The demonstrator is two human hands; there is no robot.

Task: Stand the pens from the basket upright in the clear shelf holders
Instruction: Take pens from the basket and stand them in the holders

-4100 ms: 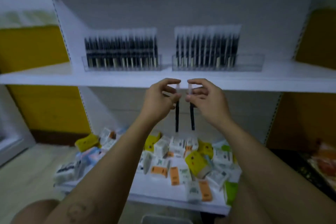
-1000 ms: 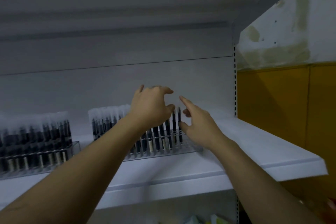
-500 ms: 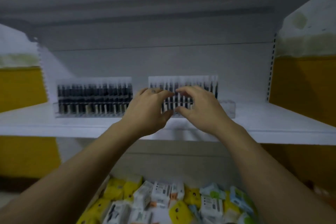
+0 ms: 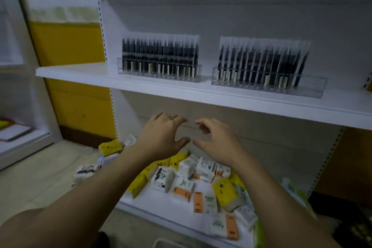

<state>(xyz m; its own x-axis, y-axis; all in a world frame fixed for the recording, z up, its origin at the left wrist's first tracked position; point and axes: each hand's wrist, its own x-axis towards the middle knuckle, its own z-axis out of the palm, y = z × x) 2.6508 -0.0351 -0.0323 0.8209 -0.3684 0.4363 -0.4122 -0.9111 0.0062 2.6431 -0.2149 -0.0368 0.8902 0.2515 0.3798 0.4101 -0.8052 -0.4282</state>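
Standing pens [image 4: 160, 54], axis vertical in holders [image 4: 311, 86], left hand [image 4: 161, 137], right hand [image 4: 218, 142], grip released

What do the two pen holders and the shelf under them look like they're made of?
The left pen holder and right pen holder look like clear glossy plastic, probably acrylic: the pens show through their walls. The shelf looks like white painted metal or laminate, smooth and matte; the blur leaves that open.

no legible text on any packaging
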